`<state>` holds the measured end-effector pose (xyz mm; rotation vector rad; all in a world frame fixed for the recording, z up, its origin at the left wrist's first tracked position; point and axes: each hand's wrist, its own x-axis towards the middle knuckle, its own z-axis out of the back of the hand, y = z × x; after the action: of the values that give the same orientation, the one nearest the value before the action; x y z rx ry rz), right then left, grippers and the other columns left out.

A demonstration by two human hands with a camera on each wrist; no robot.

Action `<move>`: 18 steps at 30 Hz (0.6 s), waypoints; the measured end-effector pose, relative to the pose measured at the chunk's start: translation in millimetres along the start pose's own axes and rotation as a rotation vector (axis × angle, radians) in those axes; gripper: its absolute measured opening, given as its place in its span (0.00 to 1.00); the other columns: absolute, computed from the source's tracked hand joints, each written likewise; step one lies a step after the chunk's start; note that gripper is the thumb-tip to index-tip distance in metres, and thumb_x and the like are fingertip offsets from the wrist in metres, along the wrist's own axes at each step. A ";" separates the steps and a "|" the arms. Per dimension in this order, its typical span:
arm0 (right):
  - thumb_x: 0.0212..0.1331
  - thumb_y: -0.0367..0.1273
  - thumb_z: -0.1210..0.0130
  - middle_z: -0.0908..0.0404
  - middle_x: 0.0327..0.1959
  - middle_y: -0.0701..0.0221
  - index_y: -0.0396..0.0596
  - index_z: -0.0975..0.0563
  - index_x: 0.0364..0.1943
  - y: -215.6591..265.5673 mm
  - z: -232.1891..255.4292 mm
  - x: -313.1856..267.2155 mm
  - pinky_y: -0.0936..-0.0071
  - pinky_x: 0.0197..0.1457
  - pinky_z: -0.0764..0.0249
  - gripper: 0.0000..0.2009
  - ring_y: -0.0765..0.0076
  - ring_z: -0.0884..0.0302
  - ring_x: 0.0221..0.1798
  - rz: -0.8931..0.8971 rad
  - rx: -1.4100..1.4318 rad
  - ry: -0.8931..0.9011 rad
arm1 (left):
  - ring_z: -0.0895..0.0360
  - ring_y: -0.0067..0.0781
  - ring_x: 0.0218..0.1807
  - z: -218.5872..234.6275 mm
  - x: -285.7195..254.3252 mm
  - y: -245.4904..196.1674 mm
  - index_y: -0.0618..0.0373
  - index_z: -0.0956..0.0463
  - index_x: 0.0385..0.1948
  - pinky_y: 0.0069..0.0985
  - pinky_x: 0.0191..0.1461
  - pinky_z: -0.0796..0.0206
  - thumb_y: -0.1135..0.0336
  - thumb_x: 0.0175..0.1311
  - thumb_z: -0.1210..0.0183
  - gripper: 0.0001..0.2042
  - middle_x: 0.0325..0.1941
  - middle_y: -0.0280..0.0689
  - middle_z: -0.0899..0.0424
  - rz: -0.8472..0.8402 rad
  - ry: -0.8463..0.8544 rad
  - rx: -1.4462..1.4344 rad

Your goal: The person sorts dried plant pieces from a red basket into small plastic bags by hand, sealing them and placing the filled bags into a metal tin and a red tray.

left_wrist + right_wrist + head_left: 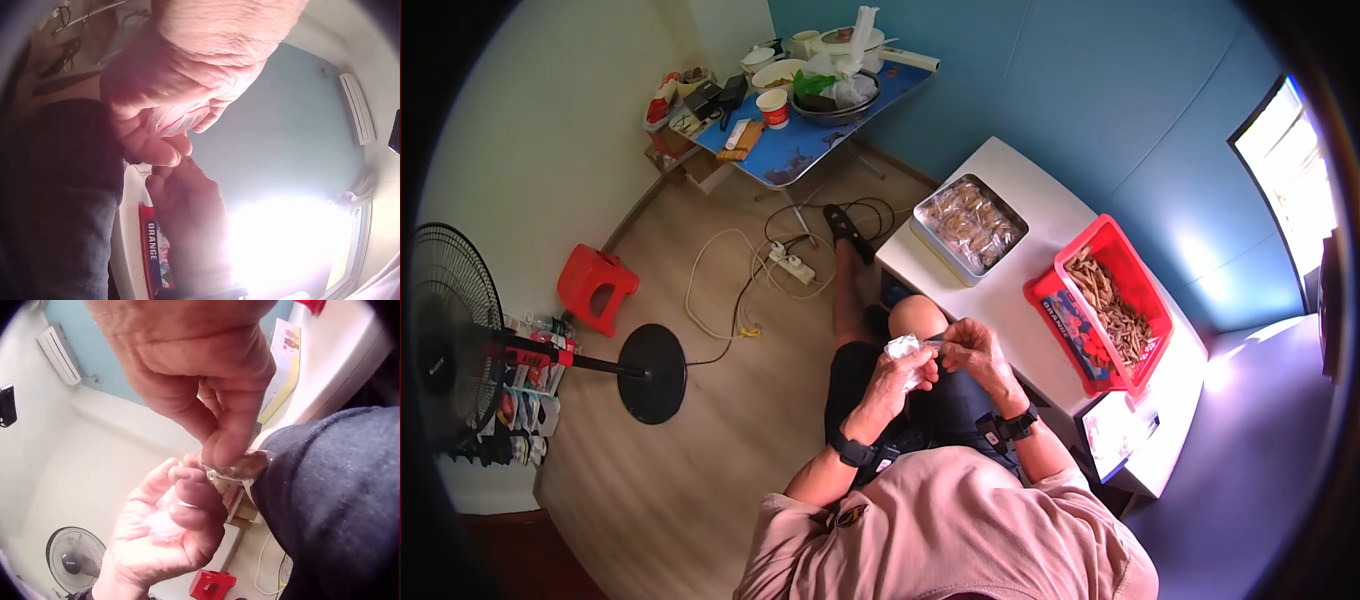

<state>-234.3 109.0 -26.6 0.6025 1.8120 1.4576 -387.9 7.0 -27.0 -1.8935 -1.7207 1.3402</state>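
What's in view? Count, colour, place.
bunched plastic: 1, whitish, left hand
packet: 1, transparent/brown, right hand
tin: 1, silver, white table
wrapped pieces: many, brown, in tin
basket: 1, red, white table
strips: many, brown, in basket
folding table: 1, blue, by wall
paper cup: 1, red/white, folding table
other clutter: uncounted, mixed, folding table
pedestal fan: 1, black, head-view left
stool: 1, red, floor
power strip: 1, white, floor
window: 1, bright white, right
air conditioner: 1, white, high
hands: 2, bare, head-view centre

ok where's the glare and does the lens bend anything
Head: window blown out, white table bowed along its far edge; left wrist: white glare beside the right hand; right wrist: plastic in the left hand looks washed out.
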 end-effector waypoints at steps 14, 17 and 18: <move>0.57 0.33 0.38 0.21 0.21 0.73 0.40 0.22 0.29 6.6 2.7 -31.6 0.80 0.26 0.27 0.09 0.80 0.24 0.23 -0.016 -0.242 -0.068 | 0.22 0.21 0.27 -9.7 -4.8 19.6 0.55 0.20 0.34 0.19 0.29 0.29 0.57 0.56 0.34 0.13 0.25 0.30 0.19 -0.036 -0.035 0.161; 0.56 0.35 0.36 0.21 0.22 0.72 0.42 0.24 0.26 7.3 0.7 -33.6 0.80 0.25 0.27 0.11 0.80 0.24 0.24 -0.058 -0.246 -0.059 | 0.23 0.19 0.28 -14.0 -7.7 17.7 0.54 0.20 0.33 0.18 0.29 0.30 0.56 0.55 0.33 0.13 0.26 0.30 0.19 -0.039 -0.023 0.207; 0.55 0.35 0.36 0.21 0.22 0.72 0.42 0.25 0.26 4.8 0.5 -32.5 0.80 0.25 0.27 0.12 0.80 0.24 0.24 -0.052 -0.234 -0.025 | 0.23 0.19 0.28 -16.1 -8.5 17.2 0.54 0.20 0.33 0.18 0.29 0.30 0.56 0.55 0.33 0.13 0.26 0.30 0.19 -0.037 -0.024 0.208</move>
<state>-213.9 86.6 -14.1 0.4506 1.5966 1.5901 -363.5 1.0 -26.6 -1.7303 -1.5519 1.4696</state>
